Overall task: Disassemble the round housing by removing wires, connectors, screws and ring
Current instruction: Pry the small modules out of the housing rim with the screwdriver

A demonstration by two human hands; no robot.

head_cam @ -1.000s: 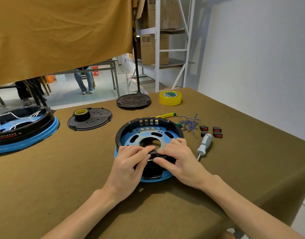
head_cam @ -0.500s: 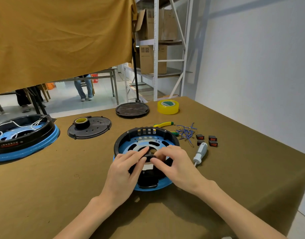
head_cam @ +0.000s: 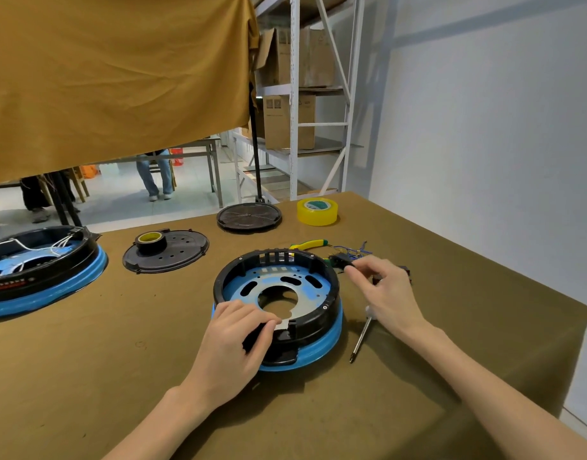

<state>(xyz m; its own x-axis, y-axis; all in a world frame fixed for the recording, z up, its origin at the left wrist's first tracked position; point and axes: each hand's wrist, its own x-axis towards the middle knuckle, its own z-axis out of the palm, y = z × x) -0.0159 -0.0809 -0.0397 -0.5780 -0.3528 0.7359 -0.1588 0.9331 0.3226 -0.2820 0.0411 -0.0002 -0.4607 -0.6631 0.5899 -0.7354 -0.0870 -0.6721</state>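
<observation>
The round housing (head_cam: 275, 307) lies flat near the middle of the brown-covered table (head_cam: 86, 376), its open side up. It is a black plastic ring wall on a blue base rim, with a light blue plate inside that has a large central hole and several oval slots. The far wall has a row of upright slots; a black tab juts from the near side. Being round, it has no clear long axis.

The left hand (head_cam: 234, 343) rests on the near-left rim, fingers curled over the wall with the fingertips (head_cam: 269, 322) together at the plate's near edge. The right hand (head_cam: 385, 293) is just right of the housing, above the table, pinching a small black connector (head_cam: 340, 260) between thumb and forefinger, beside the far-right rim.

A screwdriver (head_cam: 362, 336) lies right of the housing, tip toward the near side, its handle hidden under the right hand. Yellow-handled pliers (head_cam: 310, 244) and a tangle of blue wires (head_cam: 355, 250) lie just beyond. Farther off stand a roll of yellow tape (head_cam: 317, 211) and a black round cover (head_cam: 249, 216). To the far left are a black perforated disc (head_cam: 172, 252) carrying a small tape roll (head_cam: 150, 240), and a second housing (head_cam: 43, 270) with white wires in it.
</observation>
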